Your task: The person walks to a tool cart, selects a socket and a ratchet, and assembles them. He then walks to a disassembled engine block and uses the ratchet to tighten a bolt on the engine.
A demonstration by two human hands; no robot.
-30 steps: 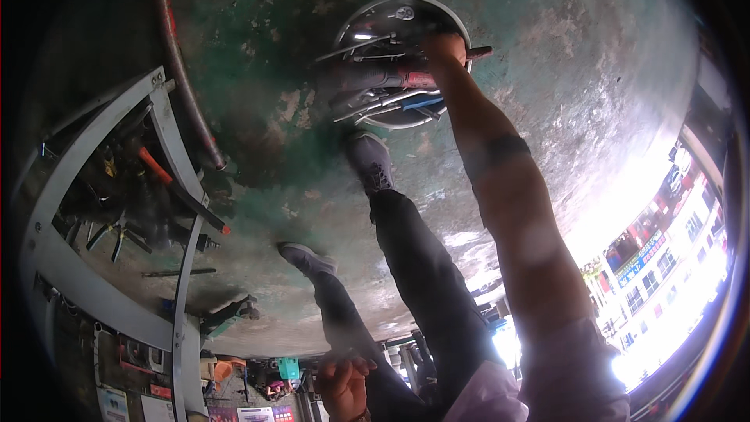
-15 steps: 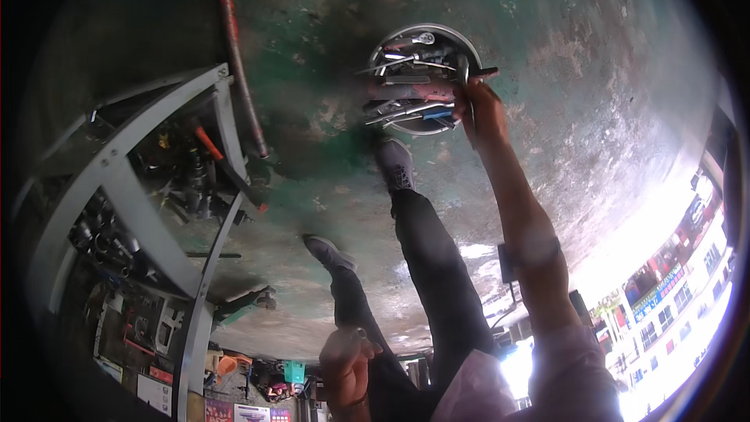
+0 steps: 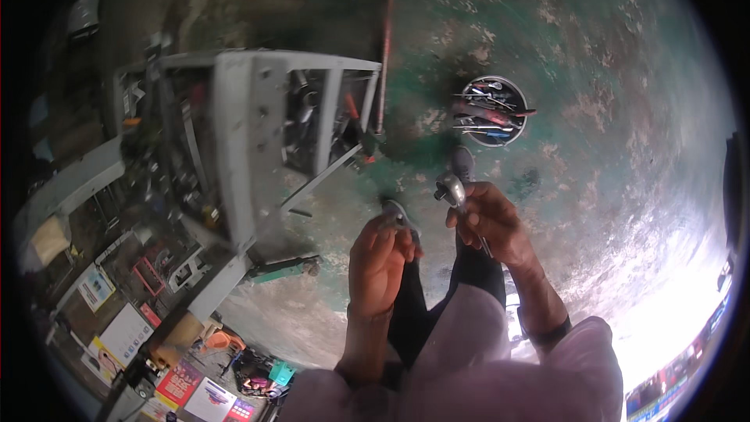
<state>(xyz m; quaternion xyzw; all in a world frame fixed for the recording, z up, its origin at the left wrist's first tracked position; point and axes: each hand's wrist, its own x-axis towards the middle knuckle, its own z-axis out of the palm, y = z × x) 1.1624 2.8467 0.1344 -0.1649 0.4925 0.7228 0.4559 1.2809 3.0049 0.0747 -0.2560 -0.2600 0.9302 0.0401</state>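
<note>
My right hand is closed around the handle of a ratchet wrench. Its round metal head points up and to the left, with the square drive facing my left hand. My left hand is held in front of my legs, fingers bent, pinching what looks like a small metal socket at the fingertips. The socket and the ratchet head are apart. Ahead on the floor, a round metal tray holds several hand tools, among them a red-and-grey handled tool.
A grey metal frame bench loaded with tools and parts stands at my left. Beside it a long red bar lies on the worn green floor. A green tool lies near its foot. Bright daylight comes from the right.
My right hand has come back from the tray toward my body with the ratchet wrench. My left hand has risen toward it. The view has shifted, showing more of the bench.
</note>
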